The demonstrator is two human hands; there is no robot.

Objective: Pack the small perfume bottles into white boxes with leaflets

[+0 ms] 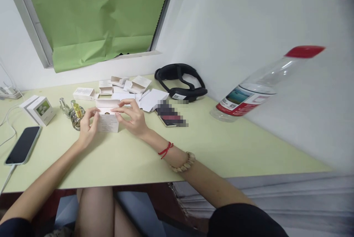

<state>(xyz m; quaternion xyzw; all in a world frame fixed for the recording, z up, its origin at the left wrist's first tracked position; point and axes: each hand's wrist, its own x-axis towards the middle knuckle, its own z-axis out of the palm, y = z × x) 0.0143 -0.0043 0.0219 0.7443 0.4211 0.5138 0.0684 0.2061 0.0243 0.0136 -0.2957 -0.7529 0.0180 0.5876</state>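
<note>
Gripping a small white box (108, 123) at a pale green table (221, 152), a person works to the left of a black headset (193, 93), closer than it to the table's front edge. Bare tabletop reaches from the headset's near side to that edge, its broadest open stretch lying to the headset's near right, short of a clear bottle (243, 98) beside the wall (276, 15). Room is tighter left of the headset, where opened cartons (139, 83) and white papers (156, 98) crowd behind the box; farther left of it, small glass vials (77, 110) sit just beside the left hand (87, 126). That hand's thumb and fingers close on the box's left side, while the right hand (134, 117) pinches its upper right corner. The box stands upright, its front lined with print too small to read, its flap (107, 103) raised above a small dark spot (107, 113).
</note>
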